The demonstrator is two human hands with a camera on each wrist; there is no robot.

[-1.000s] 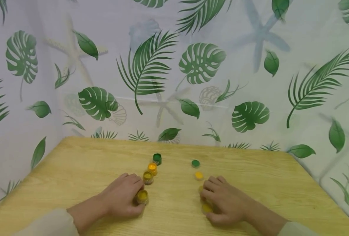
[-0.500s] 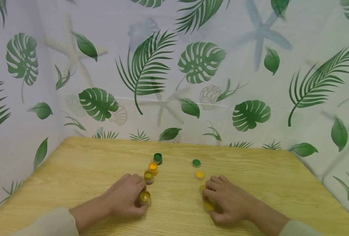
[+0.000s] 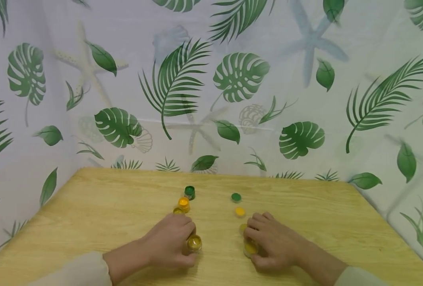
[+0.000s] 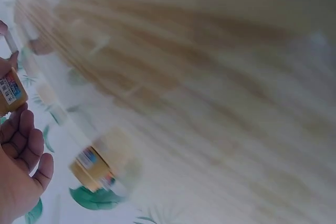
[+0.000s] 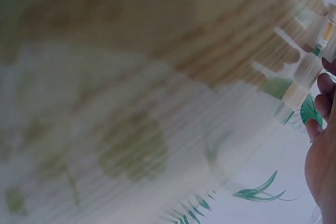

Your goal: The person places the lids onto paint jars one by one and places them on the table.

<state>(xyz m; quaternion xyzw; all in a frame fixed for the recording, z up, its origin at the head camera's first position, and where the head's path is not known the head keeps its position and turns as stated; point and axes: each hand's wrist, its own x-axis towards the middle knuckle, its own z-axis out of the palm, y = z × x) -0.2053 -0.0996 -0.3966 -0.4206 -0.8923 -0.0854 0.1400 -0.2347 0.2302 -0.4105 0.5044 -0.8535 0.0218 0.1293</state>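
Observation:
My left hand [image 3: 170, 242] grips a small clear jar of ochre-yellow paint [image 3: 194, 243] between thumb and fingers, its open top facing up. In the left wrist view, the label of this paint jar [image 4: 11, 92] shows beside the fingers. On the right, my right hand [image 3: 277, 244] holds a round yellow lid [image 3: 250, 249] at its edge with thumb and curled fingers. Another ochre lid [image 3: 244, 228] peeks out by those fingertips, partly covered. Just behind the left hand stands an ochre paint jar [image 3: 178, 211], half hidden by the knuckles.
Farther back stand an orange-yellow paint jar [image 3: 184, 204] and a green paint jar [image 3: 190, 192], both uncapped. A yellow lid [image 3: 240, 211] and a green lid [image 3: 236, 197] lie to their right. The wooden table [image 3: 125, 190] meets a leaf-print cloth [image 3: 197, 79] behind.
My left hand has moved to the right with the gripped paint jar, away from the row, and now covers part of the ochre jar behind. The right hand stays about where it was.

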